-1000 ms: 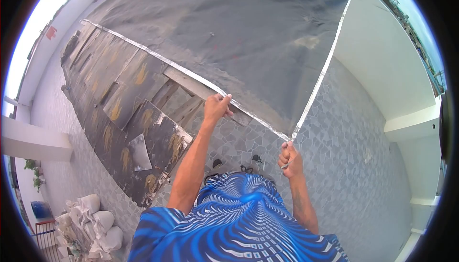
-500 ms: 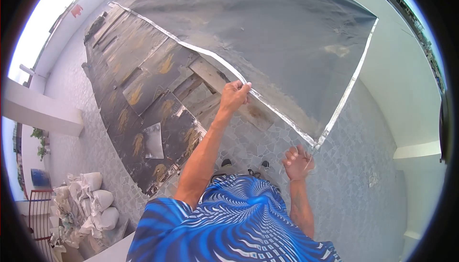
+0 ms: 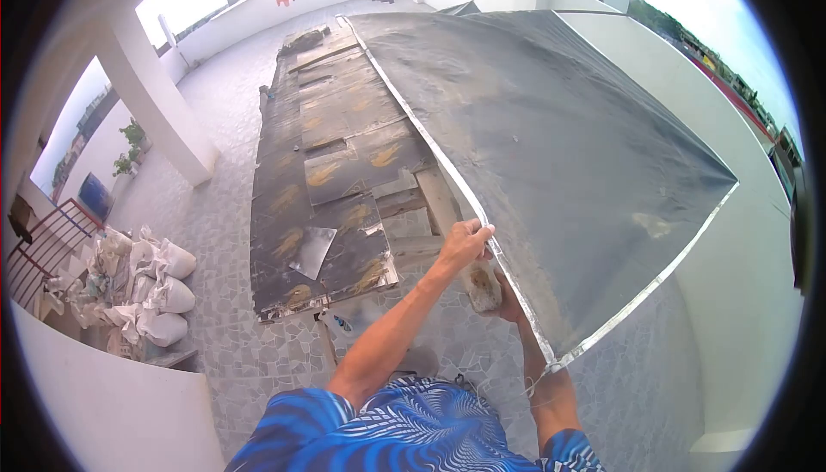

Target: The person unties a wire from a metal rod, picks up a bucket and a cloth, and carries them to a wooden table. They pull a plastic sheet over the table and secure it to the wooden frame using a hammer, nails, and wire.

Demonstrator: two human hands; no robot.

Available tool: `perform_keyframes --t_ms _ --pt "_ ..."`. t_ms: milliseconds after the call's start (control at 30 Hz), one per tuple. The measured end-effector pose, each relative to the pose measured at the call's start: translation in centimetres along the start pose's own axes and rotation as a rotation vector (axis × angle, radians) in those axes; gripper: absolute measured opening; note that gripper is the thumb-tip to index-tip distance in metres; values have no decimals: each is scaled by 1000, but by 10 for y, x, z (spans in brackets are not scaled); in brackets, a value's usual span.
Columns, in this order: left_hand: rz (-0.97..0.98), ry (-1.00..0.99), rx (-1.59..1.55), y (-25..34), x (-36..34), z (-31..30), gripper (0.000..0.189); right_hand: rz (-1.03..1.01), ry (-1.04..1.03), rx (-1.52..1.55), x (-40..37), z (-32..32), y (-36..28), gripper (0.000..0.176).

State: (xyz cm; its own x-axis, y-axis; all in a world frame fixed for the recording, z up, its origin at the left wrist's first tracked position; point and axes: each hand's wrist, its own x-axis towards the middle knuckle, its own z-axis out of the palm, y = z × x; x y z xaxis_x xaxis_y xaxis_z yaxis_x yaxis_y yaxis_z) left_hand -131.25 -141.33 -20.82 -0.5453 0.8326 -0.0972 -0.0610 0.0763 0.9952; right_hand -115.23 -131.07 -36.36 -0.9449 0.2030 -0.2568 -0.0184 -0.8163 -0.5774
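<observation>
A dark grey tarpaulin (image 3: 568, 154) with a white hemmed edge slopes across the middle and right of the view. My left hand (image 3: 465, 245) is closed on that white edge, pinching it between thumb and fingers. Under the edge lies a wooden beam (image 3: 482, 289), its near end just below my left hand. My right hand (image 3: 509, 298) reaches beneath the tarpaulin beside the beam's end; its fingers are mostly hidden, and whether it grips the beam cannot be told. From the tarpaulin's near corner a thin cord (image 3: 532, 383) hangs across my right forearm.
To the left, worn dark boards (image 3: 323, 188) with yellowish marks cover a long low stack, and a loose pale square piece (image 3: 313, 252) lies on them. Filled white sacks (image 3: 163, 291) are piled by a railing (image 3: 52, 244). A white pillar (image 3: 163, 98) and a parapet wall (image 3: 701, 351) stand either side.
My right hand has gone from beside the tarpaulin's corner to under its edge near the beam's end. My left hand still holds the edge. The head view has tilted up and turned.
</observation>
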Motion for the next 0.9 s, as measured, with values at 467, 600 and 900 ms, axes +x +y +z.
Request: perform_keyframes --t_ms 467,600,900 --pt "53 109 -45 -7 7 17 25 159 -233 241 25 -6 22 66" --pt "68 186 -71 1 15 14 21 214 -267 275 28 -11 22 65" --pt "176 332 -83 23 26 -4 20 263 -198 310 36 -18 25 71"
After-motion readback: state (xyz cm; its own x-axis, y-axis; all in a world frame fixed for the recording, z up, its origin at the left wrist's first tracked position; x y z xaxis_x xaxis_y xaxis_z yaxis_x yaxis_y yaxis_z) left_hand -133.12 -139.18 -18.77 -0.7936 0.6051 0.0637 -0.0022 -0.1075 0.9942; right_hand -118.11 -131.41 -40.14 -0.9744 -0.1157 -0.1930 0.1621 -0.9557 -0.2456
